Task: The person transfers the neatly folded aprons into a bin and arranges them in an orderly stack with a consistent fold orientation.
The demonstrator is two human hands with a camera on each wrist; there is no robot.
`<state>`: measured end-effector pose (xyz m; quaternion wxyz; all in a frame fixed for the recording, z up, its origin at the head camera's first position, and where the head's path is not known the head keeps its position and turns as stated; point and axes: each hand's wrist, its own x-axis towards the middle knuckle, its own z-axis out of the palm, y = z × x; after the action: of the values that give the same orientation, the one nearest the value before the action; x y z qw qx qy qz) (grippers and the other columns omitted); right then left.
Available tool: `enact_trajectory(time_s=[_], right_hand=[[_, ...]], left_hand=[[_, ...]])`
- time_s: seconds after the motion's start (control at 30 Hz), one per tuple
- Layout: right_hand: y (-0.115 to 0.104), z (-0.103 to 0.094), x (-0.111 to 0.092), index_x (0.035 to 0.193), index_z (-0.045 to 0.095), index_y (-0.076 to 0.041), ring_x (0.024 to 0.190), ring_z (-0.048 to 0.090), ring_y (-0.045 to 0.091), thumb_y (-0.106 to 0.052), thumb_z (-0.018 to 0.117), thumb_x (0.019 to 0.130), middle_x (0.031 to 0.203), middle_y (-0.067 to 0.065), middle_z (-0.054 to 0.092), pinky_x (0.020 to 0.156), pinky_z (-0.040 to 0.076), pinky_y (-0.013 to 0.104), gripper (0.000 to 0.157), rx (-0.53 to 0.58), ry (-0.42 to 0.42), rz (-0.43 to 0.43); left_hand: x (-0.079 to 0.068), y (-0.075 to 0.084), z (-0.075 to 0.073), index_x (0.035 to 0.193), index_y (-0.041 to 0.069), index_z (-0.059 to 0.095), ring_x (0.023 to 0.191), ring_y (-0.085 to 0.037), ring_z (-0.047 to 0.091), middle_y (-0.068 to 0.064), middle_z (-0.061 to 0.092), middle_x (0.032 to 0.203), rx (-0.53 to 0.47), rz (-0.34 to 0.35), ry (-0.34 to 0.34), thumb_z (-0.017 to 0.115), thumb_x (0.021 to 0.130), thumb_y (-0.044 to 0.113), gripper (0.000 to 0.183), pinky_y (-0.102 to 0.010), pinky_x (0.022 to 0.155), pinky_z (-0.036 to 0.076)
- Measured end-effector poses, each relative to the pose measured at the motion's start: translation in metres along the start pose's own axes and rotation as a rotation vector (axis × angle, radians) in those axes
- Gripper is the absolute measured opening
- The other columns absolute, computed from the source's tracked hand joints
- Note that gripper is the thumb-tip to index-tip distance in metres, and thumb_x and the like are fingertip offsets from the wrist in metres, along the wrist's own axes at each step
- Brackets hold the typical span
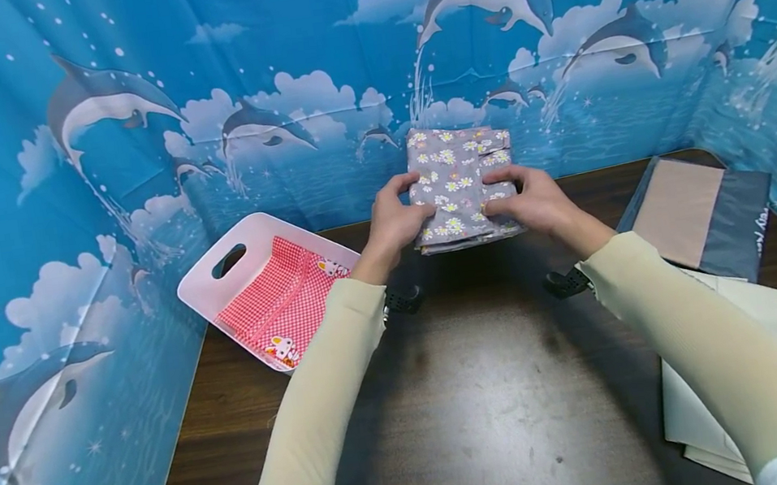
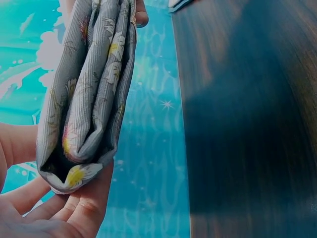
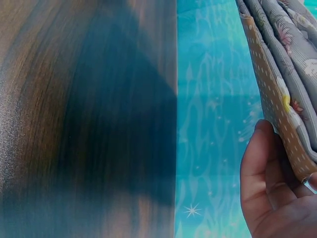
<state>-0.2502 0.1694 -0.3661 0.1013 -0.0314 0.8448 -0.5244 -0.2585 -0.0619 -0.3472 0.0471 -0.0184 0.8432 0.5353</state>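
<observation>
A folded grey cloth (image 1: 453, 185) printed with daisies is held up near the back edge of the table. My left hand (image 1: 389, 224) grips its left side, thumb on the near face and fingers behind. On the opposite side my right hand (image 1: 536, 202) pinches the cloth in the same way. Stacked folds of the cloth (image 2: 94, 89) show edge-on in the left wrist view. In the right wrist view, a brown white-dotted layer (image 3: 278, 106) covers one outer face, with fingers of the right hand (image 3: 277, 198) against it.
At left, a white plastic basket (image 1: 247, 232) holds a folded red checked cloth (image 1: 293, 300). A dark grey and tan folded item (image 1: 694, 214) and cream folded items (image 1: 775, 323) with black lettering lie at right. A blue dolphin-print curtain (image 1: 305, 57) stands behind the dark wooden table (image 1: 484, 410).
</observation>
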Motion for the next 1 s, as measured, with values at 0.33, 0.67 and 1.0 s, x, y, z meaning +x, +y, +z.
enact_trajectory(time_s=[0.33, 0.67, 1.0], right_hand=[[0.001, 0.001, 0.001, 0.154, 0.057, -0.014, 0.143, 0.045, 0.034, -0.027, 0.075, 0.099, 0.169, 0.015, 0.042, 0.104, 0.046, 0.048, 0.059, 0.015, -0.01, -0.013], [-0.001, 0.005, -0.001, 0.152, 0.058, -0.013, 0.15, 0.04, 0.035, -0.026, 0.075, 0.099, 0.169, 0.015, 0.042, 0.112, 0.044, 0.053, 0.057, 0.016, -0.016, -0.026], [-0.003, 0.013, 0.001, 0.152, 0.058, -0.013, 0.152, 0.04, 0.036, -0.025, 0.075, 0.099, 0.169, 0.015, 0.042, 0.115, 0.043, 0.055, 0.057, 0.014, -0.031, -0.052]], left_hand=[[-0.001, -0.003, -0.003, 0.156, 0.016, 0.055, 0.136, -0.029, 0.055, -0.011, 0.053, 0.158, 0.001, -0.003, -0.003, 0.073, 0.101, 0.01, 0.058, -0.044, 0.111, 0.054], [-0.004, -0.008, -0.006, 0.154, 0.013, 0.056, 0.136, -0.031, 0.055, -0.013, 0.054, 0.157, 0.003, 0.007, 0.012, 0.074, 0.1, 0.01, 0.057, -0.046, 0.112, 0.053], [-0.01, -0.016, -0.016, 0.154, 0.014, 0.057, 0.128, -0.032, 0.059, -0.014, 0.055, 0.156, -0.048, 0.005, 0.019, 0.076, 0.098, 0.009, 0.06, -0.048, 0.105, 0.056]])
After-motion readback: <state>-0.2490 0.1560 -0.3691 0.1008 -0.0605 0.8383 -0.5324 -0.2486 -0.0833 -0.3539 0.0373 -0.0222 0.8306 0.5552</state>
